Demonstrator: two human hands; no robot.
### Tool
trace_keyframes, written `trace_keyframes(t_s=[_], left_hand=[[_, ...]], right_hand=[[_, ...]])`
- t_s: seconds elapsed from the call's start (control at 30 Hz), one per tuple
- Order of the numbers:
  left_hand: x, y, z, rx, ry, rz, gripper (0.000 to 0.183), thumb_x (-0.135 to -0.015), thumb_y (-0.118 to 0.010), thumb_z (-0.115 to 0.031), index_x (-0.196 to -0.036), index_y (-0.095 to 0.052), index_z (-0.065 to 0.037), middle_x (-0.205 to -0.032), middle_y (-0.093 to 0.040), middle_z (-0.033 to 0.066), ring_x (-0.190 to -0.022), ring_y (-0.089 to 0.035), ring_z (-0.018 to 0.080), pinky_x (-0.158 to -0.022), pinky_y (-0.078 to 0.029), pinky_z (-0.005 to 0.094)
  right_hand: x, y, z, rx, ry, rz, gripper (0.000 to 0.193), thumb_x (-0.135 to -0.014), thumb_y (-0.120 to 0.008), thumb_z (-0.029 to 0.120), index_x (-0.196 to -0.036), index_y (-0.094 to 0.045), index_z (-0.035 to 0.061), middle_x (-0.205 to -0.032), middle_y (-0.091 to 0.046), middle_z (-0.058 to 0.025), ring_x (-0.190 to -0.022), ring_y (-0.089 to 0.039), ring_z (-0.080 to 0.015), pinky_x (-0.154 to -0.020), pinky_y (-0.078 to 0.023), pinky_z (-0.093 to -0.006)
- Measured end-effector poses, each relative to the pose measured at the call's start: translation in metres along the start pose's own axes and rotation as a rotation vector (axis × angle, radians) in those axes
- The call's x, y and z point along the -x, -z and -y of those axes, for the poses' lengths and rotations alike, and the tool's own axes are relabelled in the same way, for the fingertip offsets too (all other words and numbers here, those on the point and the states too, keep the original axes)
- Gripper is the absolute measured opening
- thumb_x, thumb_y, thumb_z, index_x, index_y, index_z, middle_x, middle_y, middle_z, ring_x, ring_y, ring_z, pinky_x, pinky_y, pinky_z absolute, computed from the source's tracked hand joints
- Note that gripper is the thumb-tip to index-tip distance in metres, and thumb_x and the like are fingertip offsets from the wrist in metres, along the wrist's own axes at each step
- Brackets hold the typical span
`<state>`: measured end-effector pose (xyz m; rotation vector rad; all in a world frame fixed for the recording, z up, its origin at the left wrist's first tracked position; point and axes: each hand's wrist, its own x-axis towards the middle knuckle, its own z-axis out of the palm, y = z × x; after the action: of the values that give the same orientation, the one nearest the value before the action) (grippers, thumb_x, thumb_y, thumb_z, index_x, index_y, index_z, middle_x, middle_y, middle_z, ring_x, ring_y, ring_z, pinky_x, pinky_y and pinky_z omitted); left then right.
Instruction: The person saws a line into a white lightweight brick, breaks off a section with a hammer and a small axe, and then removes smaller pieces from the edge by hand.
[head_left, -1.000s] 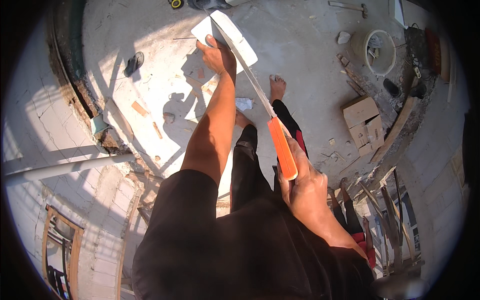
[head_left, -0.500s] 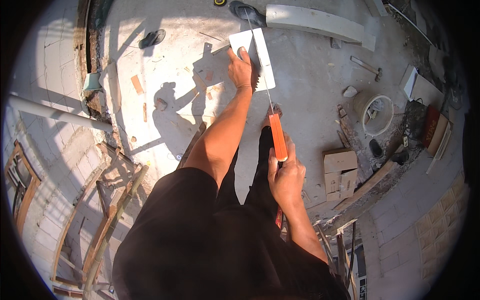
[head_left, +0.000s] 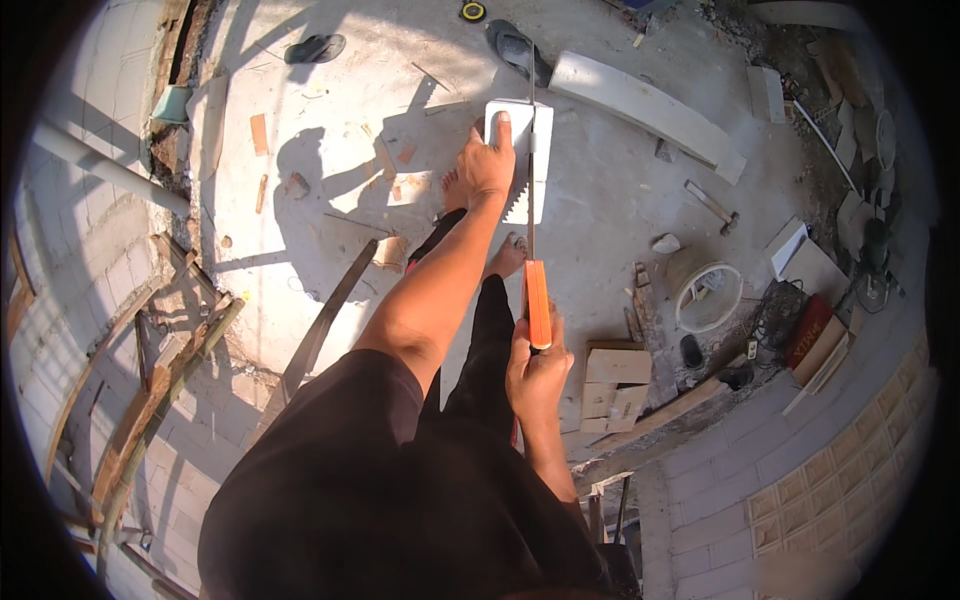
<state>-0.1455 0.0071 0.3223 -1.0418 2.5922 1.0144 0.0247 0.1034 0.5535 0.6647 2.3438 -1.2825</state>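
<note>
A white rectangular block point(head_left: 543, 180) stands upright on the floor ahead of me, near my bare feet. My left hand point(head_left: 488, 162) grips its left edge, thumb on the top face and fingers down the side. In my right hand point(head_left: 539, 372) is a handsaw, fingers wrapped round its orange handle point(head_left: 537, 303). The thin saw blade point(head_left: 532, 225) runs away from me over the block, almost edge-on to my view. Its toothed shadow falls on the block beside my left wrist. Whether the teeth sit in a cut cannot be made out.
A long white block point(head_left: 645, 112) lies beyond, right of a dark sandal point(head_left: 517, 52). Farther right are a hammer point(head_left: 712, 205), a white bucket point(head_left: 708, 297) and a cardboard box point(head_left: 614, 388). Timber pieces point(head_left: 160, 400) lean at the left.
My view has turned, so the block, saw and floor things appear lower and rotated clockwise. Both hands keep their holds, and the saw sits at nearly the same place on the block.
</note>
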Motion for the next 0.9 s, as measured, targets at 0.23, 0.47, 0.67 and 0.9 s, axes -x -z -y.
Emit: trace_keyframes(t_s=[0.23, 0.47, 0.67, 0.9], left_hand=[[0.004, -0.009, 0.011, -0.055, 0.08, -0.015, 0.081, -0.094, -0.053, -0.068, -0.113, -0.071, 0.009, -0.127, -0.063, 0.0338, -0.121, -0.06, 0.0463, -0.102, -0.049, 0.0511], [0.002, 0.007, -0.006, 0.057, 0.137, 0.049, 0.085, -0.094, -0.054, -0.068, -0.12, -0.068, 0.011, -0.133, -0.061, 0.0329, -0.131, -0.054, 0.0446, -0.11, -0.044, 0.0491], [-0.021, -0.008, 0.01, 0.011, 0.083, 0.01, 0.087, -0.089, -0.045, -0.08, -0.117, -0.073, -0.002, -0.095, -0.074, 0.0268, -0.097, -0.07, 0.0466, -0.081, -0.055, 0.0549], [-0.008, 0.01, -0.014, 0.042, 0.095, 0.081, 0.095, -0.091, -0.042, -0.079, -0.124, -0.069, 0.006, -0.104, -0.073, 0.0309, -0.105, -0.069, 0.0474, -0.091, -0.055, 0.0531]], right_hand=[[0.009, -0.023, -0.008, 0.036, -0.028, -0.037, 0.053, -0.093, -0.068, 0.004, -0.142, -0.05, -0.0072, -0.106, -0.073, -0.026, -0.086, -0.076, -0.037, -0.072, -0.06, -0.038], [0.001, -0.021, 0.021, 0.078, 0.044, -0.107, 0.049, -0.095, -0.065, 0.003, -0.142, -0.053, -0.0046, -0.1, -0.074, -0.0224, -0.077, -0.076, -0.029, -0.071, -0.057, -0.0313], [0.064, 0.008, 0.045, 0.073, -0.141, -0.005, 0.053, -0.092, -0.065, 0.0, -0.143, -0.052, -0.0026, -0.076, -0.066, -0.0173, -0.061, -0.069, -0.0234, -0.065, -0.055, -0.031], [0.1, 0.022, 0.044, 0.003, -0.293, -0.068, 0.041, -0.095, -0.064, 0.008, -0.136, -0.061, -0.0005, -0.093, -0.072, -0.0188, -0.087, -0.072, -0.0188, -0.077, -0.055, -0.0325]])
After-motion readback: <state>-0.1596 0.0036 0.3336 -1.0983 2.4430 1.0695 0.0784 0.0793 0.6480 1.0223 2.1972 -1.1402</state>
